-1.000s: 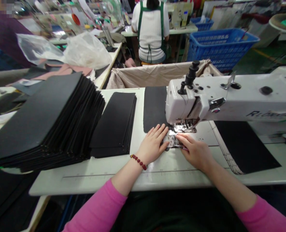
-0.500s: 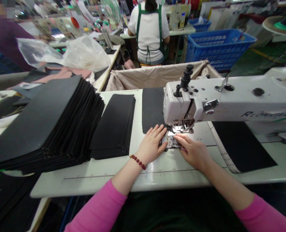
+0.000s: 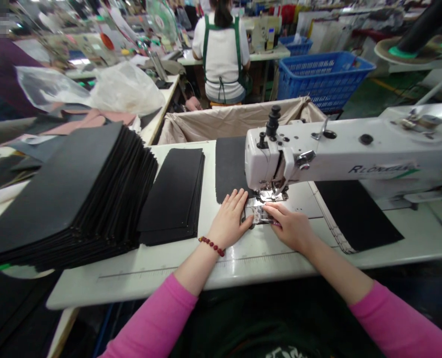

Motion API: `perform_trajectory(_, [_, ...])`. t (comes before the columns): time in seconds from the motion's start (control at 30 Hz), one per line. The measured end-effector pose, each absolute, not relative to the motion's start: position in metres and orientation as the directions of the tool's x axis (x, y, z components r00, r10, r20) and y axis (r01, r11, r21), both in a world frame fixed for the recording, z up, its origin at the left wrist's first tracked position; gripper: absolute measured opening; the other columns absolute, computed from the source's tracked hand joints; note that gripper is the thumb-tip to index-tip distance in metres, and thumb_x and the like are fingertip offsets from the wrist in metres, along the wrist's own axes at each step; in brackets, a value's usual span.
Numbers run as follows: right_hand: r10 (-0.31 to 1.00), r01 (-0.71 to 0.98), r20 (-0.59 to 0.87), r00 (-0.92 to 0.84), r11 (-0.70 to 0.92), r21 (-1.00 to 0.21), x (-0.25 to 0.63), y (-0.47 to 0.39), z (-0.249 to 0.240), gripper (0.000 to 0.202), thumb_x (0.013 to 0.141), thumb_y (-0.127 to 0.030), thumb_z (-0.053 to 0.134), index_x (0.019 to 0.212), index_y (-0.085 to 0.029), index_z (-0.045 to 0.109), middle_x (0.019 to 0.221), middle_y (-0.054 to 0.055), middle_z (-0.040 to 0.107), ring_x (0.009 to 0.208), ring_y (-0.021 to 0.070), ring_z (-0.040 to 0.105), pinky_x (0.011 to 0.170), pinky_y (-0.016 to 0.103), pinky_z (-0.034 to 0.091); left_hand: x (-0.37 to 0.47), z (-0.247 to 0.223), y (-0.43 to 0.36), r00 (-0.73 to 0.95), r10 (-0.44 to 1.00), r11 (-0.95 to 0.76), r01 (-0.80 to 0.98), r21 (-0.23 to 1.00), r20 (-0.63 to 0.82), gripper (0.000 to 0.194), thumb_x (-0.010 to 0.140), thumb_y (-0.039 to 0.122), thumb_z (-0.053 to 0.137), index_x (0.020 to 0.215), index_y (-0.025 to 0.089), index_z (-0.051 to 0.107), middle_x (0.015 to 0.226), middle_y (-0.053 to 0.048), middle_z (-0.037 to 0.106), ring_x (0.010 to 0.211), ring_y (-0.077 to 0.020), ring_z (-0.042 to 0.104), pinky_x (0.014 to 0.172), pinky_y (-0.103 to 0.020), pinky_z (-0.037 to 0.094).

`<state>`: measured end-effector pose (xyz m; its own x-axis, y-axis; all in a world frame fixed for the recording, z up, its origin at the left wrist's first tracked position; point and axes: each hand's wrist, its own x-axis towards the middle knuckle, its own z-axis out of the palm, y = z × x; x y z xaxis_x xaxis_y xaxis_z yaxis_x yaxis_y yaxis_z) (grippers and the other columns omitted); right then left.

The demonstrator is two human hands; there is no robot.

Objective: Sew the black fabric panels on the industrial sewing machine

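Note:
My left hand (image 3: 230, 219) lies flat with fingers stretched out, its fingertips at the near edge of a dark rectangular panel (image 3: 228, 166) left of the needle. The thumb reaches the metal plate attachment (image 3: 260, 215) in front of the presser foot (image 3: 271, 195). From the right, my right hand (image 3: 290, 227) rests at that attachment, index finger pointed at the foot and the other fingers curled under. Whatever is in those fingers is too small and covered to name. The white sewing machine (image 3: 303, 151) stands over both hands and hides part of the panel.
A tall stack of black panels (image 3: 67, 174) and a lower stack (image 3: 174, 191) stand to the left. More black panels (image 3: 359, 216) lie right of the needle. Behind the table (image 3: 228, 276) are a cloth-lined bin (image 3: 236, 119), a blue basket (image 3: 325, 77) and a seated person (image 3: 223, 54).
The view has shifted slightly, so the machine and right-hand panels appear further left. Both hands keep nearly the same place at the presser foot and attachment.

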<state>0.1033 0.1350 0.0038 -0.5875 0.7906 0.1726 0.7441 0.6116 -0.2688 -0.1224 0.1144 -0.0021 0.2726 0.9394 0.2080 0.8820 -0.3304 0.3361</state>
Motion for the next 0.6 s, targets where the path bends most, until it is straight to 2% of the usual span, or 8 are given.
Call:
perform_trajectory(0.17, [0.794, 0.74, 0.17, -0.584, 0.607, -0.289, 0.104, 0.135, 0.005, 0.047, 0.088, -0.019, 0.049, 0.135, -0.027, 0.052, 0.139, 0.003, 0.055, 0.105, 0.0209, 0.064, 0.082, 0.032, 0.053, -0.123, -0.007, 0.117, 0.277, 0.935, -0.338, 0.881, 0.331, 0.22, 0.069, 0.094, 0.041, 0.048, 0.15, 0.012, 0.021, 0.158, -0.014, 0.023, 0.147, -0.026, 0.016, 0.12, -0.045, 0.019])
perform_trajectory(0.23, [0.796, 0.741, 0.174, -0.58, 0.604, -0.293, 0.104, 0.135, 0.005, 0.048, 0.088, -0.019, 0.048, 0.136, -0.028, 0.051, 0.139, 0.003, 0.055, 0.106, 0.0209, 0.063, 0.083, 0.032, 0.053, -0.123, -0.005, 0.118, 0.269, 0.936, -0.333, 0.886, 0.323, 0.226, 0.071, 0.094, 0.042, 0.049, 0.15, 0.011, 0.021, 0.156, -0.015, 0.025, 0.146, -0.0274, 0.018, 0.119, -0.046, 0.02])
perform_trajectory(0.3, [0.797, 0.741, 0.18, -0.576, 0.603, -0.297, 0.103, 0.134, 0.006, 0.049, 0.088, -0.019, 0.049, 0.136, -0.028, 0.051, 0.138, 0.003, 0.056, 0.106, 0.0208, 0.063, 0.083, 0.033, 0.053, -0.122, 0.001, 0.116, 0.256, 0.939, -0.319, 0.896, 0.308, 0.23, 0.071, 0.094, 0.045, 0.049, 0.15, 0.011, 0.023, 0.15, -0.017, 0.037, 0.142, -0.0294, 0.029, 0.117, -0.048, 0.023])
perform_trajectory(0.37, [0.796, 0.737, 0.187, -0.576, 0.604, -0.303, 0.104, 0.133, 0.006, 0.048, 0.088, -0.019, 0.049, 0.135, -0.028, 0.052, 0.137, 0.004, 0.057, 0.105, 0.0208, 0.064, 0.083, 0.032, 0.053, -0.119, 0.012, 0.106, 0.227, 0.947, -0.288, 0.914, 0.287, 0.226, 0.071, 0.093, 0.051, 0.048, 0.148, 0.011, 0.028, 0.133, -0.017, 0.053, 0.131, -0.0311, 0.045, 0.113, -0.051, 0.027])
perform_trajectory(0.43, [0.789, 0.726, 0.195, -0.582, 0.612, -0.313, 0.105, 0.133, 0.007, 0.046, 0.088, -0.02, 0.049, 0.134, -0.027, 0.052, 0.135, 0.004, 0.058, 0.104, 0.0206, 0.064, 0.082, 0.032, 0.053, -0.113, 0.022, 0.085, 0.21, 0.954, -0.264, 0.925, 0.272, 0.213, 0.075, 0.091, 0.059, 0.048, 0.147, 0.012, 0.032, 0.121, -0.016, 0.059, 0.121, -0.0322, 0.052, 0.109, -0.052, 0.032])
perform_trajectory(0.53, [0.779, 0.707, 0.213, -0.589, 0.625, -0.331, 0.108, 0.133, 0.008, 0.044, 0.09, -0.02, 0.048, 0.134, -0.026, 0.052, 0.134, 0.005, 0.058, 0.103, 0.0196, 0.064, 0.082, 0.03, 0.052, -0.103, 0.028, 0.038, 0.287, 0.946, -0.317, 0.916, 0.246, 0.15, 0.093, 0.079, 0.07, 0.058, 0.149, 0.015, 0.03, 0.139, -0.019, 0.048, 0.131, -0.0371, 0.041, 0.111, -0.055, 0.03])
perform_trajectory(0.6, [0.773, 0.7, 0.223, -0.594, 0.633, -0.332, 0.109, 0.134, 0.01, 0.043, 0.091, -0.02, 0.046, 0.134, -0.025, 0.052, 0.135, 0.005, 0.057, 0.104, 0.0193, 0.064, 0.082, 0.03, 0.052, -0.099, 0.027, 0.003, 0.348, 0.934, -0.357, 0.914, 0.195, 0.079, 0.097, 0.075, 0.059, 0.069, 0.151, 0.017, 0.025, 0.153, -0.017, 0.032, 0.141, -0.0382, 0.028, 0.114, -0.056, 0.026])
